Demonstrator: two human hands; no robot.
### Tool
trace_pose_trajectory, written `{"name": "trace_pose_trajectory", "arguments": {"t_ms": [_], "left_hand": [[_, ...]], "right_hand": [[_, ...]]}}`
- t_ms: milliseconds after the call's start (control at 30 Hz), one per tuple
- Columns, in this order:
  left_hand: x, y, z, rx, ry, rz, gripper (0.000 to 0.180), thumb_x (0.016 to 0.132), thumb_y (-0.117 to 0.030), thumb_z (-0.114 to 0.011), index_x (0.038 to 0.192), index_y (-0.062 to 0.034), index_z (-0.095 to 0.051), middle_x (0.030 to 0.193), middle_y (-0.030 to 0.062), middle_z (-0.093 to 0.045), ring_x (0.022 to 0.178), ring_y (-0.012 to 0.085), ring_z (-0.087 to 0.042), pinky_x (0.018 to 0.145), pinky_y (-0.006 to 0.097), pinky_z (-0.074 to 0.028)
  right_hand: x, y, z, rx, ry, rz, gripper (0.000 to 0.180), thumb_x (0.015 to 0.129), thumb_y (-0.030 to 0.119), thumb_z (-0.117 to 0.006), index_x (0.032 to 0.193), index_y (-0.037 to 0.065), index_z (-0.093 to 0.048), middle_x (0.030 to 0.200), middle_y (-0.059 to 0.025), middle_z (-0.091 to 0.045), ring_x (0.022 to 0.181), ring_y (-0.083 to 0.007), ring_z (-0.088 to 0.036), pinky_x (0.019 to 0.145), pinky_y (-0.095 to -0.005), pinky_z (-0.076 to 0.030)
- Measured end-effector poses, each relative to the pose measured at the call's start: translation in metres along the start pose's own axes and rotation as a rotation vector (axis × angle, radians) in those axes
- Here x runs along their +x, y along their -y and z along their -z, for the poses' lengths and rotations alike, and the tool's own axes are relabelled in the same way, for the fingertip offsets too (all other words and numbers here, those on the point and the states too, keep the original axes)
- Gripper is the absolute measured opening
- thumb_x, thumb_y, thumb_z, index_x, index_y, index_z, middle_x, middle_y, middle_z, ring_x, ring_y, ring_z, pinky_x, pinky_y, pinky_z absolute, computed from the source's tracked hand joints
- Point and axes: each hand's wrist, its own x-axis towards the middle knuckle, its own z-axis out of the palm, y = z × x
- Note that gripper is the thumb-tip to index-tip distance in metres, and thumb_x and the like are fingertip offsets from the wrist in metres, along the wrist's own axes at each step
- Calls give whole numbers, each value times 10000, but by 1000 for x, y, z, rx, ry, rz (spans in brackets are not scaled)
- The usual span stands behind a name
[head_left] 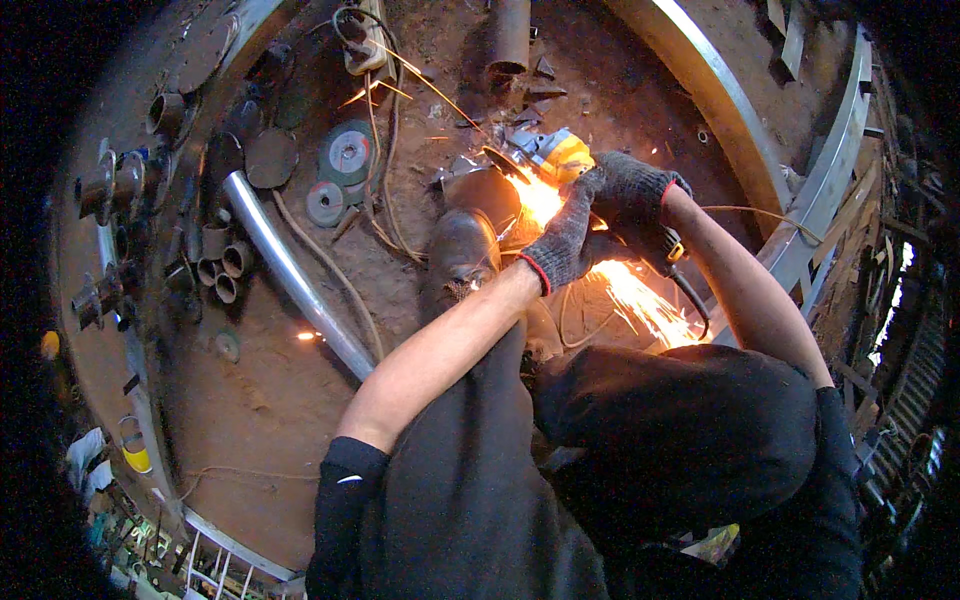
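A yellow angle grinder (566, 156) is running, with bright sparks (538, 197) pouring off its disc and a second stream (645, 300) flying back toward my legs. My right hand (637, 198), in a dark grey knit glove, is wrapped round the grinder's body. Beside and below it, my left hand (562, 246), gloved alike with a red cuff, is also closed on the tool; its fingers are partly hidden by the right glove and the glare. The disc meets a round metal piece (486, 193) just ahead of my boot (464, 246). The exact contact point is lost in the glare.
Left of my boot lie grinding discs (349, 152), cords (390, 200) and a bent shiny tube (290, 268). Short pipe pieces (228, 272) cluster farther left. A power strip (362, 45) and a pipe (509, 38) lie ahead. Curved metal bars (735, 110) arc around the right.
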Motion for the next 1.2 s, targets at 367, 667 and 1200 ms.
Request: {"name": "trace_pose_trajectory", "arguments": {"t_ms": [367,667,1200], "left_hand": [[-1,-1,-3,-100,-52,52,561,964,-533,-617,1290,-82,-540,1192,152,-642,999,380,-700,799,564,-633],[-3,5,-4,-138,74,59,607,956,-590,-589,1286,-81,-569,1173,196,-666,1026,387,-696,802,519,-630],[-4,4,1,-30,78,-10,671,968,-640,-531,1347,-86,-541,1307,192,-602,1133,435,-642,902,685,-548]], "right_hand": [[-7,9,-3,80,20,-64,414,855,352,-715,1083,8,-686,999,-170,-755,906,-237,-714,820,-408,-531],[-5,-15,-4,-194,52,106,430,829,385,-737,1047,16,-707,989,-176,-748,899,-284,-710,797,-414,-535],[-8,4,3,25,39,-7,395,818,333,-726,1054,17,-705,980,-157,-755,860,-216,-713,772,-391,-549]]}}
